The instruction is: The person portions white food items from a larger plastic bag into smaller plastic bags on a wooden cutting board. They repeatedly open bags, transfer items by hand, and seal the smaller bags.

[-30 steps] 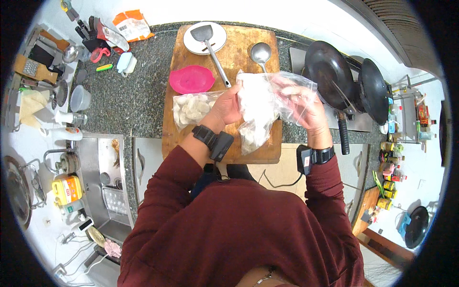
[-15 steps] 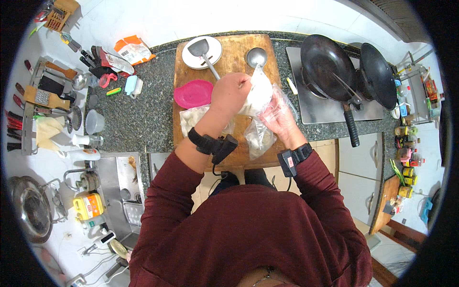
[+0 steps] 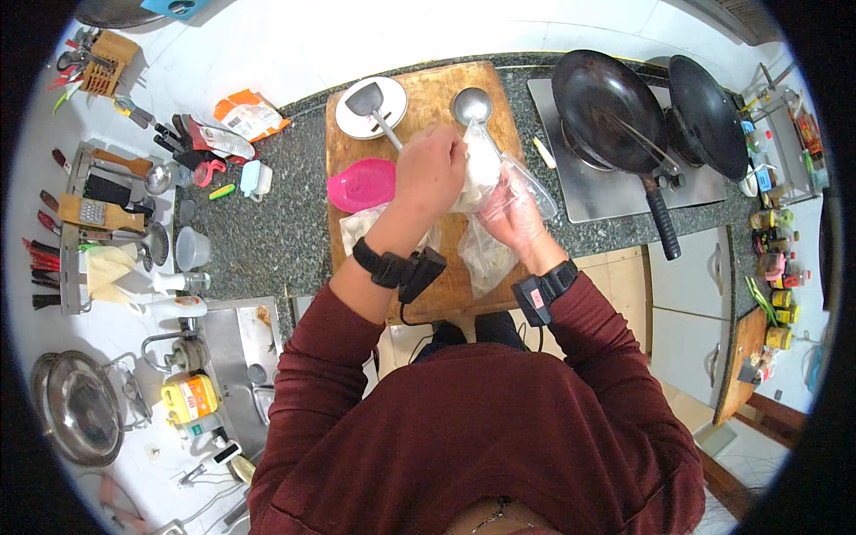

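Note:
Over the wooden board, my left hand (image 3: 432, 171) is closed, its fingers curled at the edge of a clear plastic bag (image 3: 482, 160) with something white and powdery-looking inside. My right hand (image 3: 515, 214) grips the same bag from its right side, fingers bent around the plastic. Below the hands, another clear bag (image 3: 487, 260) lies on the board, its contents unclear. A pink plastic bowl (image 3: 361, 185) sits just left of my left hand. Under my left wrist, a bag with pale contents (image 3: 360, 225) is partly hidden. Beyond the hands rests a metal ladle (image 3: 472, 105).
A spatula (image 3: 365, 100) lies across a white plate (image 3: 349, 122) on the wooden board (image 3: 428, 82). To the right, a wok (image 3: 609, 116) stands on the stove (image 3: 580, 201), its handle jutting toward me. At left are a sink (image 3: 234, 357) and a utensil rack (image 3: 76, 241).
The whole view has shifted slightly. The white-filled bag stays between both hands, and its top now stands a little left of where it was. Both hands keep their hold.

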The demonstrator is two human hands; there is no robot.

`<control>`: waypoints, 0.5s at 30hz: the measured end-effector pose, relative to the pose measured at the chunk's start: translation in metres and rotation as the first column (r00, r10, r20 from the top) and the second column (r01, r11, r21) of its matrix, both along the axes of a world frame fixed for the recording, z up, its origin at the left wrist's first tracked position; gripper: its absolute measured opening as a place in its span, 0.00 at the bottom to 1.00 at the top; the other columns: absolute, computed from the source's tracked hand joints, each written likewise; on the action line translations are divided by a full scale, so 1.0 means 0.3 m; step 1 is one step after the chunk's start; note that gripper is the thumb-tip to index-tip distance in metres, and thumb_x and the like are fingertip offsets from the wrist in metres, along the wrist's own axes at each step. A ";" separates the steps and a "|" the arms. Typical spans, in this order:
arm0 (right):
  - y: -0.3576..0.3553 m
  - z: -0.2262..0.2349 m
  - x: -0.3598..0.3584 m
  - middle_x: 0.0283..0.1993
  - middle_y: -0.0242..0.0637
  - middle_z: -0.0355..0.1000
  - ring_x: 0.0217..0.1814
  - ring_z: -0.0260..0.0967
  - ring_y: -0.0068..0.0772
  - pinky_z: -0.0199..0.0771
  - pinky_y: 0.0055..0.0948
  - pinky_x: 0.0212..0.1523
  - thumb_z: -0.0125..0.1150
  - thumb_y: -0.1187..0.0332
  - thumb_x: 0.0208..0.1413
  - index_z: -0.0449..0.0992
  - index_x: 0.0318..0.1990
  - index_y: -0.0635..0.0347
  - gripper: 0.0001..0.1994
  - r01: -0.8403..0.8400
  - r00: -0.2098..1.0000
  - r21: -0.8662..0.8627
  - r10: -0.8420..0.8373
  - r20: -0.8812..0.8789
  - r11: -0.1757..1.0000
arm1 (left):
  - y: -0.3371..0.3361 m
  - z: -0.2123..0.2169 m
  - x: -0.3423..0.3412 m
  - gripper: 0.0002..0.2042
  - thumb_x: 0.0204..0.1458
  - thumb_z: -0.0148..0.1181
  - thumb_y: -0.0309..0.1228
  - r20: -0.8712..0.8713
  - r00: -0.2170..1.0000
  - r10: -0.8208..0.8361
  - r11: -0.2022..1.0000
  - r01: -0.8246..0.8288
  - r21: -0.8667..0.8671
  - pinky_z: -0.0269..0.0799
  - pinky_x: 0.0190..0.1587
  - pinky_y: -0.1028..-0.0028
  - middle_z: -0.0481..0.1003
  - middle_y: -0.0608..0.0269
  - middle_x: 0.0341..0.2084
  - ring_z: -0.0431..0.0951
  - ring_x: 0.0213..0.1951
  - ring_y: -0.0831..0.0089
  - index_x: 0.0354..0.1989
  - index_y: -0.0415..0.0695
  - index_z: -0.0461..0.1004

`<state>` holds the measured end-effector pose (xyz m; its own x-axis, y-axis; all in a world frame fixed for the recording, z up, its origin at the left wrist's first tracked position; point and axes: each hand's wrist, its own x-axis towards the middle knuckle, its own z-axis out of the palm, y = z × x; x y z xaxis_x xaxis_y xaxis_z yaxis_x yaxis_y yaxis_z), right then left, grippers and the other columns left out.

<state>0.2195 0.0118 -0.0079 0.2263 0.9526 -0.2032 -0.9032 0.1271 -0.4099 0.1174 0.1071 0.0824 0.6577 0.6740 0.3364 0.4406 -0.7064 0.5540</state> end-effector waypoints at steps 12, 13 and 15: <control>0.027 0.017 0.031 0.60 0.32 0.59 0.62 0.55 0.35 0.51 0.39 0.62 0.37 0.44 0.56 0.58 0.60 0.49 0.29 -0.060 0.990 0.032 0.063 -0.123 0.998 | -0.046 0.158 -0.038 0.06 0.50 0.52 0.26 0.222 0.950 -0.220 0.941 0.266 -0.207 0.64 0.32 0.69 0.66 0.55 0.23 0.67 0.27 0.60 0.28 0.38 0.63; 0.027 0.018 0.034 0.60 0.32 0.60 0.62 0.55 0.35 0.51 0.38 0.62 0.38 0.44 0.56 0.58 0.60 0.49 0.28 -0.059 0.987 0.008 0.059 -0.147 0.998 | -0.050 0.151 -0.049 0.06 0.51 0.51 0.27 0.239 0.943 -0.232 0.923 0.291 -0.253 0.64 0.32 0.71 0.66 0.57 0.22 0.67 0.27 0.64 0.28 0.38 0.63; 0.030 0.015 0.040 0.58 0.32 0.62 0.60 0.58 0.34 0.53 0.37 0.61 0.39 0.44 0.56 0.61 0.58 0.49 0.28 -0.079 0.989 0.014 0.080 -0.128 0.997 | -0.050 0.128 -0.058 0.05 0.53 0.50 0.27 0.280 0.932 -0.230 0.881 0.321 -0.347 0.63 0.32 0.75 0.65 0.62 0.22 0.66 0.27 0.72 0.29 0.39 0.63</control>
